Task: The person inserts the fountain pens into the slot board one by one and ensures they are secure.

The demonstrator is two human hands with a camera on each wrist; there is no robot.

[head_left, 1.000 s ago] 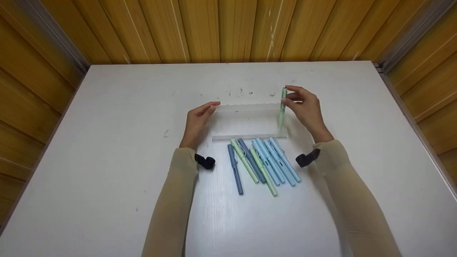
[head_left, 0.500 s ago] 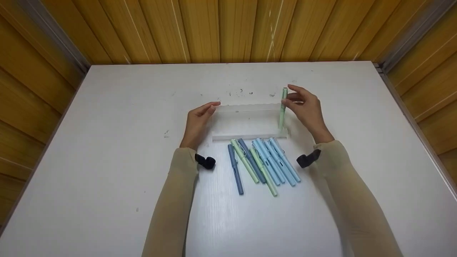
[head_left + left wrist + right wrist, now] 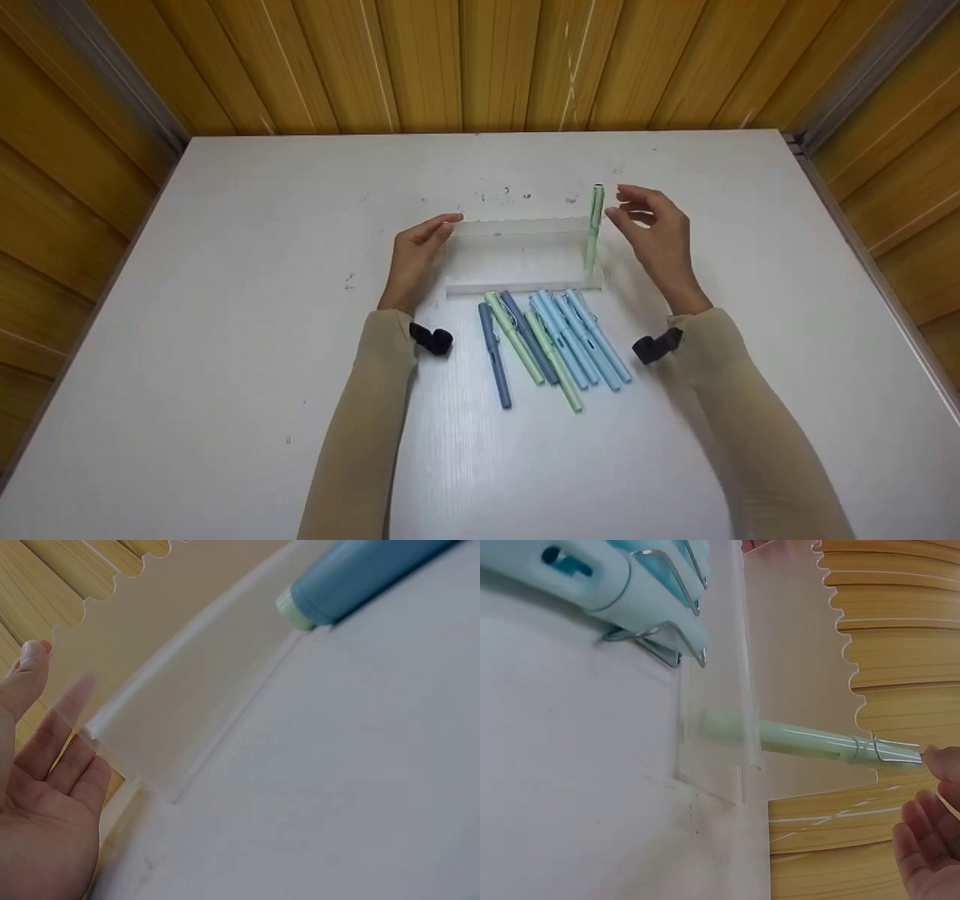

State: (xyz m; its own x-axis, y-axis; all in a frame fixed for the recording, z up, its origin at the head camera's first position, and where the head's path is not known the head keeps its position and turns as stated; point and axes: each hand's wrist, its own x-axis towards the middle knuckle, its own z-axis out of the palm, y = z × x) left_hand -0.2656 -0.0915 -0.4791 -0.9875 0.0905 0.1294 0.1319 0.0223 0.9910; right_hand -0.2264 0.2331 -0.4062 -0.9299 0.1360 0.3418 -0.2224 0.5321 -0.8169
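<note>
A clear pen stand (image 3: pixel 517 286) with a scalloped top edge stands mid-table. In its rightmost notch a light green capped pen (image 3: pixel 592 238) leans nearly upright, its foot behind the low front lip. My right hand (image 3: pixel 652 231) is just right of that pen, fingers apart and slightly bent, holding nothing. My left hand (image 3: pixel 417 259) is at the stand's left edge; in the left wrist view its fingers (image 3: pixel 69 765) lie behind the clear panel, the thumb beside the edge. In front of the stand lie several pens: dark blue (image 3: pixel 495 360), green (image 3: pixel 553 361) and light blue (image 3: pixel 589 337).
The white table (image 3: pixel 225 337) carries small dark marks behind the stand. Yellow wood-look panels (image 3: pixel 495 67) rise at the back and both sides. A black wrist camera (image 3: pixel 431 340) sits on the left sleeve and another (image 3: pixel 654 346) on the right sleeve.
My right hand has let go of the light green pen and moved a little to the right. The pen stays leaning in the stand. My left hand has not visibly moved.
</note>
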